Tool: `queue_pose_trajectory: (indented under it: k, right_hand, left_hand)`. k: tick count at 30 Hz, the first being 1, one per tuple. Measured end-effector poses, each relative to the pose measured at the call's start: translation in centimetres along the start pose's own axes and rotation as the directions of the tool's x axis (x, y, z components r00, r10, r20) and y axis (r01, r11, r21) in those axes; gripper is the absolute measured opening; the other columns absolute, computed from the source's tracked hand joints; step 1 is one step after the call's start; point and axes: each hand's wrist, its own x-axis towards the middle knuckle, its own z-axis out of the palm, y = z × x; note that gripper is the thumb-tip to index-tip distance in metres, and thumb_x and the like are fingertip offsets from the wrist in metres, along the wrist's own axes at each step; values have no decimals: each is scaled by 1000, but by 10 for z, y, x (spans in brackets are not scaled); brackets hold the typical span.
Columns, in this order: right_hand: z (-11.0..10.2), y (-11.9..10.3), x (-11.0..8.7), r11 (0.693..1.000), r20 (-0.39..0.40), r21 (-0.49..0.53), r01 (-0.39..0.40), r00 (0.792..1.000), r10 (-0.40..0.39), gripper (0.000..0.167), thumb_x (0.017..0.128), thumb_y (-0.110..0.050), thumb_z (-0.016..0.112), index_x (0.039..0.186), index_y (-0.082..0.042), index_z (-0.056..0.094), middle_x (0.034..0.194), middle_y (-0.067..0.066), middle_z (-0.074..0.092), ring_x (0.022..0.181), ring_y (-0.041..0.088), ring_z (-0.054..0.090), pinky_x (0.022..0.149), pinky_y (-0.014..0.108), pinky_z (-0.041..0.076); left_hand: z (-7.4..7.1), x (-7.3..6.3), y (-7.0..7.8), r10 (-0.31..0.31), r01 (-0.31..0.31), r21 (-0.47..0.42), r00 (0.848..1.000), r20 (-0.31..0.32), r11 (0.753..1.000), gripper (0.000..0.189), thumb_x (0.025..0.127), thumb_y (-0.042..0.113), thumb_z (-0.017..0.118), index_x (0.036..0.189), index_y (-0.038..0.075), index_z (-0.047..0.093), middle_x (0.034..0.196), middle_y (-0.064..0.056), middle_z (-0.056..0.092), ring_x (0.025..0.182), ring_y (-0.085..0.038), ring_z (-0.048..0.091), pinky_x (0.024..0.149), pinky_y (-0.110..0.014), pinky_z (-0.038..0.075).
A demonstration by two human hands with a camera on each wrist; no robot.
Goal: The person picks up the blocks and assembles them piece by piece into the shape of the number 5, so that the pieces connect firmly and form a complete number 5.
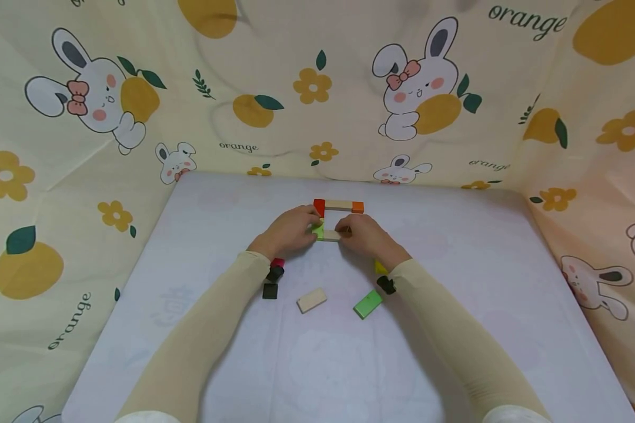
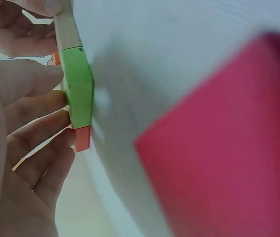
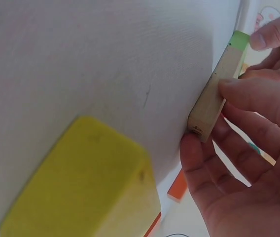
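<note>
My left hand (image 1: 292,228) holds a light green block (image 2: 79,89) between thumb and fingers, its far end touching a red block (image 1: 319,207). A plain wooden block (image 3: 214,98) meets the green one end to end at a corner. My right hand (image 1: 367,235) pinches this wooden block, thumb on the near side and fingers behind and at its free end. Behind, another plain wooden block (image 1: 338,205) runs from the red block to an orange block (image 1: 357,207). Together they form a frame on the table; my right hand covers part of its right side.
Nearer me on the white table (image 1: 317,370) lie a loose plain wooden block (image 1: 312,300) and a green block (image 1: 367,304). A pink block (image 1: 278,262) sits beside my left wrist, a yellow block (image 1: 381,267) beside my right. A patterned cloth (image 1: 296,59) stands around the table.
</note>
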Motion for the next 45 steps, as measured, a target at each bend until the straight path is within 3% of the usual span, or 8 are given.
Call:
queue_pose_trajectory:
  k: [5,18,25,29,33,38,41,45]
  right_hand:
    - [-2,1,-1,1000,3,7,5,1000,-5,25,97,-8,77,121,-4,80,112,9,73,99,27,62,97,43,55]
    - [-3,2,-1,999,-13,49,14,1000,-14,26,97,-16,78,120,-3,79,108,8,72,96,26,63,92,42,56]
    - [-12,2,-8,996,-49,91,-8,999,12,30,101,-20,73,127,-6,77,117,7,71,103,27,64,95,45,56]
    - [-26,5,-14,992,-101,123,-22,994,35,32,104,-21,70,132,-5,75,120,9,70,104,30,64,93,45,57]
    - [-41,9,-23,988,-135,146,-50,988,70,34,105,-20,70,136,-5,74,125,11,69,108,31,64,89,45,59]
    - [-51,25,-37,987,-167,145,-61,982,86,32,104,-15,71,135,-3,74,131,14,69,113,35,64,96,49,57]
    - [-52,37,-47,987,-170,139,-81,980,104,32,103,-13,71,133,-2,74,130,15,70,114,36,64,98,50,56]
    - [-49,51,-57,981,-152,142,-131,977,152,34,103,-14,70,134,-4,73,131,15,70,114,36,62,94,50,56]
  left_hand:
    - [-3,2,1,26,-26,7,1000,0,1000,28,105,17,67,129,7,78,133,-6,65,125,-24,61,111,-38,48]
    - [-7,10,2,-16,16,4,999,-29,1000,27,110,12,60,127,3,79,125,-9,69,121,-27,60,110,-39,48]
    - [-12,7,1,-4,-7,-77,989,-145,997,30,111,15,61,135,6,76,136,-13,62,128,-29,55,113,-41,44]
    - [-15,1,5,28,-42,-84,988,-152,996,32,110,14,61,139,9,74,144,-13,61,137,-30,52,120,-42,39]
    - [-8,-8,14,61,-64,-26,992,-111,998,33,110,15,63,140,11,74,147,-11,59,140,-30,48,120,-41,39]
    - [7,-21,34,115,-106,146,992,-58,984,38,111,21,61,147,16,69,154,-8,55,144,-29,43,120,-42,40]
    - [16,-27,48,110,-101,238,994,-25,966,44,112,25,59,155,17,61,159,-7,51,148,-31,41,120,-46,40]
    - [26,-32,58,83,-80,297,997,2,952,50,113,30,57,161,17,54,162,-7,48,147,-33,40,119,-48,40]
